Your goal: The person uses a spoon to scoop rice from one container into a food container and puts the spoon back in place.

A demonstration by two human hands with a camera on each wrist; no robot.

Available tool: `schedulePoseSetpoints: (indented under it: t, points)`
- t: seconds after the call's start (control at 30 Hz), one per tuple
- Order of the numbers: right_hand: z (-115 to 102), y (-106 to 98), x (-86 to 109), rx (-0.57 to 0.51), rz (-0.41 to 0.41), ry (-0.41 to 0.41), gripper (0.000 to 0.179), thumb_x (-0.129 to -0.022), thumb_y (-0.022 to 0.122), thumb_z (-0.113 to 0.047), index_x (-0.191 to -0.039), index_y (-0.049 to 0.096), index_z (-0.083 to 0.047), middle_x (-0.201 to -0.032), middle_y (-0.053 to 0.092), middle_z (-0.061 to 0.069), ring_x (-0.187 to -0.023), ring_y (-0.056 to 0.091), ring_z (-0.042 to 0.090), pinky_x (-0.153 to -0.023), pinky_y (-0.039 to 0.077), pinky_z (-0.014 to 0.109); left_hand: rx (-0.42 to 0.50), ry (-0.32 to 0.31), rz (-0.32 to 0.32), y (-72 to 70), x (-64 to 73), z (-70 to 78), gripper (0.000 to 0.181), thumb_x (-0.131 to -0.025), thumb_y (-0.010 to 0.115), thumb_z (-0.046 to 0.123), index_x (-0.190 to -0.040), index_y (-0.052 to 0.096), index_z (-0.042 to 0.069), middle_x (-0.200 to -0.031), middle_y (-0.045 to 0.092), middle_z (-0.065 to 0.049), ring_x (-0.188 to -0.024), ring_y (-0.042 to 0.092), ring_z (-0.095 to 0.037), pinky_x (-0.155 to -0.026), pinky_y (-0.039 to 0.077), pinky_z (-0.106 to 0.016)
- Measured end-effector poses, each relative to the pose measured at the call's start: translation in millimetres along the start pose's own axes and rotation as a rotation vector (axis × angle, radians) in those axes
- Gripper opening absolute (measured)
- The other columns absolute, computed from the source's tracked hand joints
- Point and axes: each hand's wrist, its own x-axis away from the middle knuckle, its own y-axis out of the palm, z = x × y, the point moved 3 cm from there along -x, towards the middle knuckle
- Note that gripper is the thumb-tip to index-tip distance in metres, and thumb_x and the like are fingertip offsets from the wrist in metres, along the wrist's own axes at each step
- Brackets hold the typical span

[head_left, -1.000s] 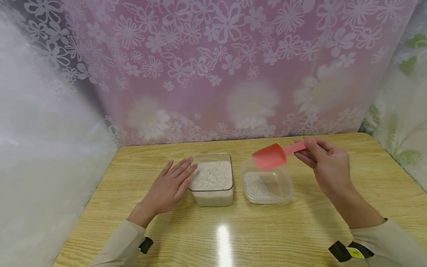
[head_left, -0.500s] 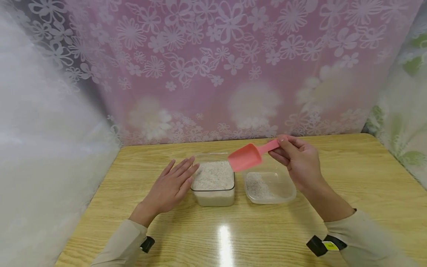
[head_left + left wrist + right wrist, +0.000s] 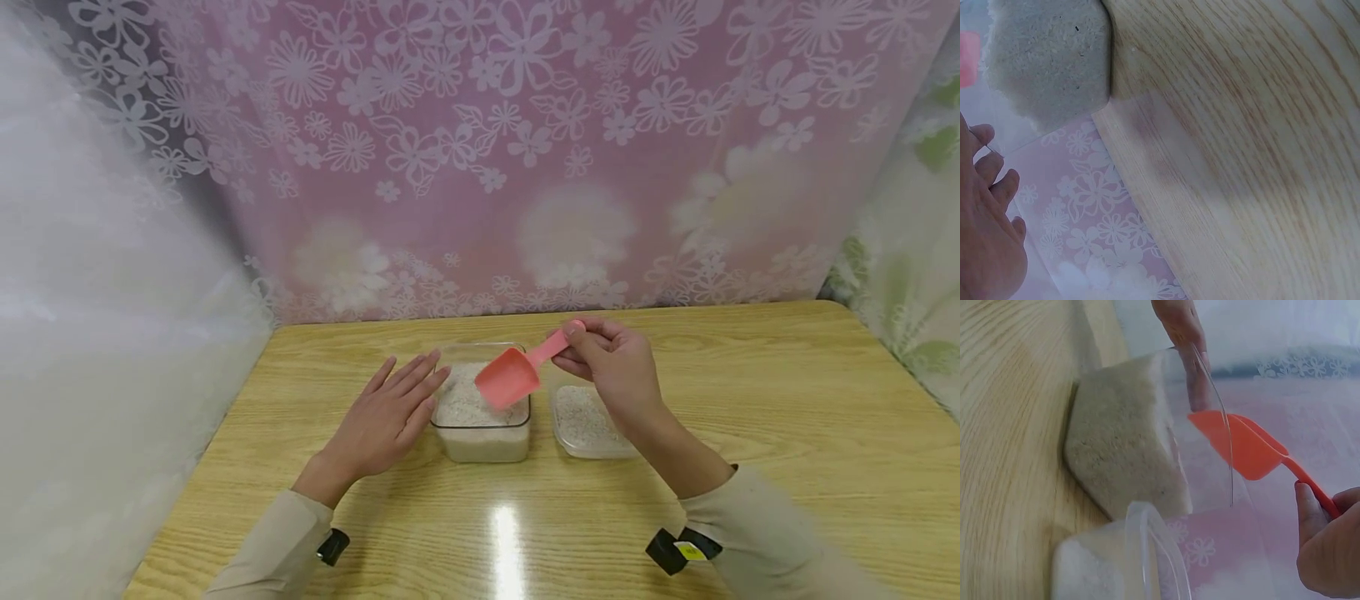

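My right hand [image 3: 618, 371] pinches the handle of a pink scoop [image 3: 508, 379]; its bowl hangs over the rice in the taller clear container [image 3: 482, 446]. In the right wrist view the scoop [image 3: 1247, 447] crosses the container's rim above the rice [image 3: 1125, 434], and no rice shows in its bowl. With fingers outstretched, my left hand [image 3: 382, 417] rests at the left rim of that container. The left wrist view shows the left hand's fingers [image 3: 1004, 187] at the clear wall beside the rice [image 3: 1047, 69].
A lower clear plastic tub [image 3: 592, 450] with some rice in it stands just right of the taller container, partly behind my right hand. Both stand on a wood-grain table [image 3: 420, 533]. A pink flowered curtain [image 3: 450, 208] hangs along the table's back edge.
My right hand has carried the pink scoop leftward from above the low tub to over the taller container, lowering the bowl slightly. The left hand has stayed at the rim.
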Motion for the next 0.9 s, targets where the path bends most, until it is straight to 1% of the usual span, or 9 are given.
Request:
schedulePoseSetpoints:
  t: [0.1, 0.33, 0.47, 0.67, 0.8, 0.9]
  points:
    - [5, 7, 0.6, 0.036, -0.003, 0.013, 0.034, -0.095, 0.061, -0.012, -0.114, 0.053, 0.015, -0.096, 0.072, 0.013, -0.085, 0.07, 0.019, -0.08, 0.055, 0.034, -0.003, 0.001, 0.008, -0.7, -0.2, 0.4, 0.048, -0.105, 0.03, 0.035, -0.15, 0.035, 0.019, -0.156, 0.023, 0.0, -0.142, 0.02, -0.016, -0.116, 0.008, -0.043]
    - [20, 19, 3.2, 0.11, -0.007, 0.051, 0.032, -0.096, 0.059, -0.011, -0.117, 0.054, 0.014, -0.105, 0.067, 0.023, -0.088, 0.07, 0.021, -0.08, 0.055, 0.034, -0.001, 0.003, 0.016, -0.8, -0.5, 1.1, 0.047, -0.105, 0.034, 0.033, -0.149, 0.037, 0.018, -0.156, 0.025, -0.002, -0.141, 0.023, -0.018, -0.116, 0.01, -0.045]
    - [28, 23, 4.2, 0.129, 0.001, 0.086, 0.031, -0.097, 0.058, -0.01, -0.117, 0.054, 0.013, -0.106, 0.067, 0.023, -0.088, 0.07, 0.021, -0.08, 0.055, 0.033, -0.003, 0.001, 0.005, -0.1, -0.8, 1.3, 0.047, -0.105, 0.033, 0.034, -0.149, 0.036, 0.018, -0.156, 0.025, -0.002, -0.142, 0.022, -0.018, -0.116, 0.009, -0.044]
    - [35, 28, 5.3, 0.118, 0.031, 0.121, 0.028, -0.097, 0.057, -0.01, -0.114, 0.056, 0.011, -0.106, 0.067, 0.023, -0.086, 0.07, 0.02, -0.078, 0.056, 0.032, 0.0, -0.003, 0.001, 0.0, -0.4, 0.8, 0.048, -0.106, 0.028, 0.036, -0.15, 0.035, 0.018, -0.156, 0.023, -0.001, -0.142, 0.02, -0.017, -0.116, 0.007, -0.043]
    - [38, 32, 7.3, 0.075, 0.034, 0.127, 0.025, -0.096, 0.057, -0.008, -0.112, 0.055, 0.012, -0.105, 0.067, 0.024, -0.083, 0.07, 0.02, -0.078, 0.056, 0.033, -0.002, -0.003, 0.001, 0.2, -0.4, 0.3, 0.048, -0.106, 0.03, 0.036, -0.15, 0.036, 0.018, -0.156, 0.023, -0.001, -0.142, 0.02, -0.017, -0.116, 0.007, -0.043]
    - [40, 35, 8.4, 0.05, 0.046, 0.136, 0.024, -0.096, 0.058, -0.007, -0.111, 0.054, 0.012, -0.102, 0.068, 0.022, -0.081, 0.07, 0.02, -0.078, 0.056, 0.034, -0.005, 0.0, -0.001, 0.2, -0.3, 0.4, 0.048, -0.105, 0.031, 0.035, -0.15, 0.036, 0.018, -0.156, 0.024, -0.003, -0.142, 0.02, -0.017, -0.116, 0.007, -0.043]
